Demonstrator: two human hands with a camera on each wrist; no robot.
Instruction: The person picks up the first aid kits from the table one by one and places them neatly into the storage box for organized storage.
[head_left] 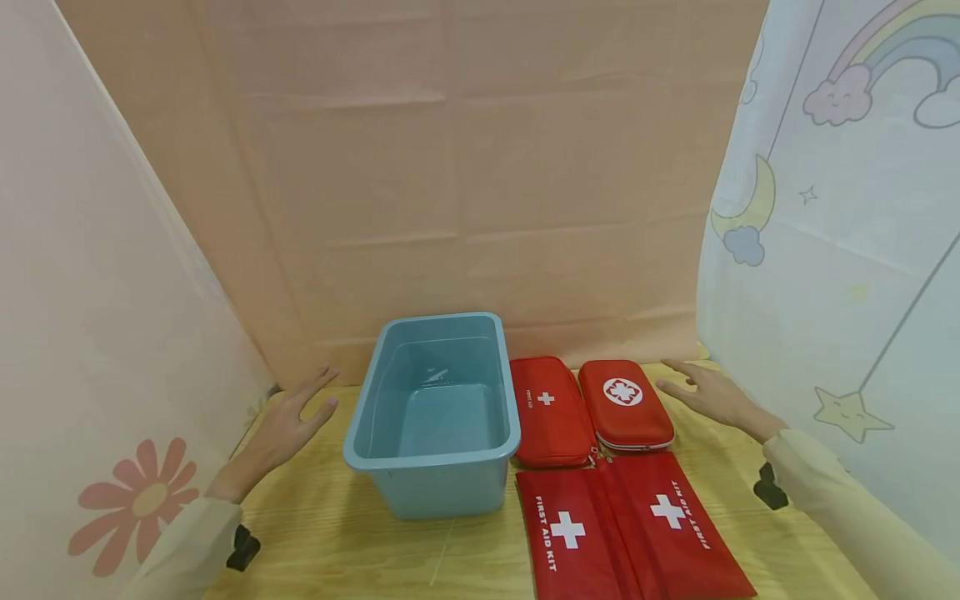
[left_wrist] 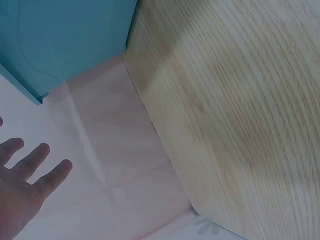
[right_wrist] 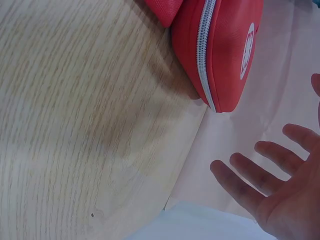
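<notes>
On the wooden bench (head_left: 315, 533), a blue plastic bin (head_left: 435, 412) stands with nothing inside it, and four red first aid kits lie just to its right. A hard-shell kit with a small cross (head_left: 551, 411) rests right beside the bin wall, a second hard-shell kit with a round emblem (head_left: 625, 404) lies next to it, and two flat pouches (head_left: 630, 529) sit side by side nearer the person. Judging by that, nothing has gone into the bin yet; all four kits are outside it.

The left hand (head_left: 288, 425) hovers to the left of the bin with fingers spread and straight, holding nothing; I cannot tell whether it touches the bench. The right hand (head_left: 712, 396) is likewise flat and spread, just right of the emblem kit, close to it but apart, gripping nothing. The two hands are well apart, with the bin and kits between them.
</notes>
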